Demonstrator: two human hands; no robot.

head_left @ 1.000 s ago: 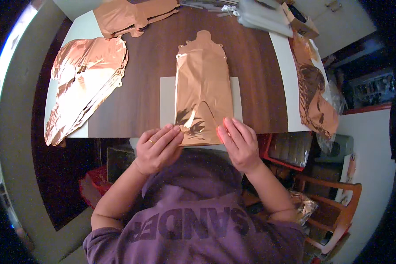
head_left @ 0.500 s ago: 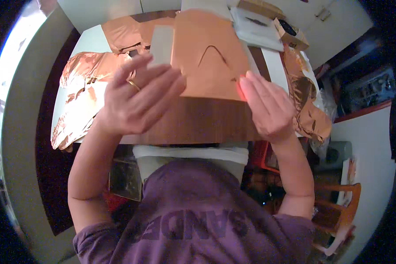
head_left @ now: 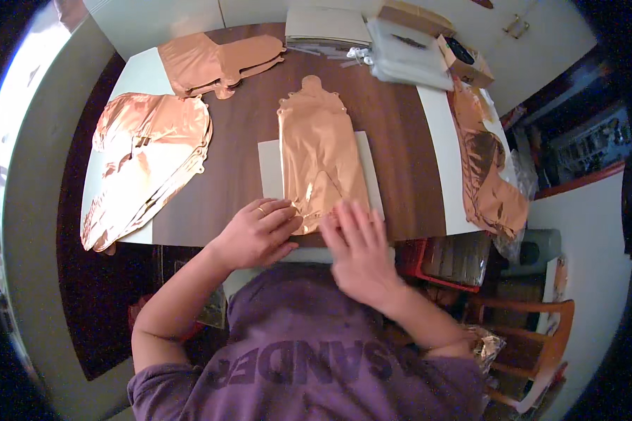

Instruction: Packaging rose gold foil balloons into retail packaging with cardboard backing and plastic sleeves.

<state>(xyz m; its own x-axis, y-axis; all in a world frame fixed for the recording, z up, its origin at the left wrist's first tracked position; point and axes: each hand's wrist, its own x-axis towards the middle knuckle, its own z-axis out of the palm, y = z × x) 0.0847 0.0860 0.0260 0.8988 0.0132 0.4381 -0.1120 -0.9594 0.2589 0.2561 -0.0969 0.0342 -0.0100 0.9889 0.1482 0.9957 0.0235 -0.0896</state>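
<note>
A flat, copper-coloured foil balloon (head_left: 319, 151) lies lengthwise in front of me, its rounded tip pointing away. Beneath it, a pale card (head_left: 270, 168) shows along both sides. Its near end is creased and reaches the table's front edge. At the lower left corner of the foil rests my left hand (head_left: 256, 235), a ring on one finger, its fingers bent and the thumb apart from them. My right hand (head_left: 361, 252), smeared a little by motion, has its fingers spread over the near right part of the foil.
Similar foil pieces lie at the left (head_left: 147, 168), the back left (head_left: 214, 59) and the right table edge (head_left: 488, 161). Stacked cards (head_left: 326, 24), clear plastic bags (head_left: 407, 52) and an open cardboard box (head_left: 467, 59) stand at the back. A wooden chair (head_left: 551, 337) is at lower right.
The foil balloon, which looked larger and farther up the picture, now lies lower on the table, nearer me. Both raised hands have come down and inward to its near end.
</note>
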